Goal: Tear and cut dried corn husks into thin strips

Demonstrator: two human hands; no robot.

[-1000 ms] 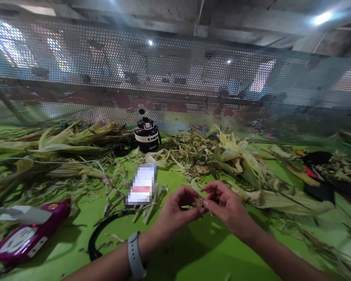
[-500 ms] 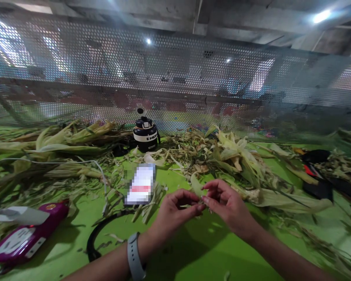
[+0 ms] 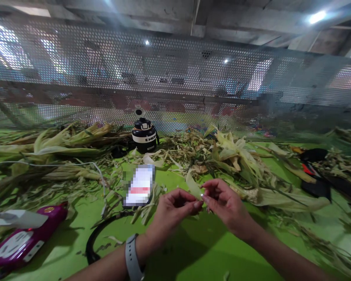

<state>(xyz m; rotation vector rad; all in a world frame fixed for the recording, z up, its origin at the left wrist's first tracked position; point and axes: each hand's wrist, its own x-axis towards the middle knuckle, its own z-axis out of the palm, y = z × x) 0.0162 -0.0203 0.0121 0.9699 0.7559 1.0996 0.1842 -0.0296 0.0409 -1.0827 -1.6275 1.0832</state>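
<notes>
A pale green strip of corn husk (image 3: 194,185) is pinched between my two hands, its free end pointing up and away from me. My left hand (image 3: 177,208), with a grey watch band (image 3: 132,257) on the wrist, grips its lower end between thumb and fingertips. Thumb and forefinger of my right hand (image 3: 224,205) close on the same end from the other side. Small bits hang below the fingertips, too small to make out. Just left of my left hand lie cut husk strips (image 3: 148,207) and a phone (image 3: 139,185) with a lit, blurred screen.
Husk piles (image 3: 236,152) cover the back and right of the green table (image 3: 190,257). More husks (image 3: 61,144) lie at left. A black bottle (image 3: 144,136) stands before a perforated metal panel (image 3: 175,78). A purple device (image 3: 26,234), white cable (image 3: 61,164) and black curved tube (image 3: 93,238) are at left.
The husk strip between my fingers has tilted further to the left and shows more of its length. Both hands stay almost in place; the whole view has shifted slightly.
</notes>
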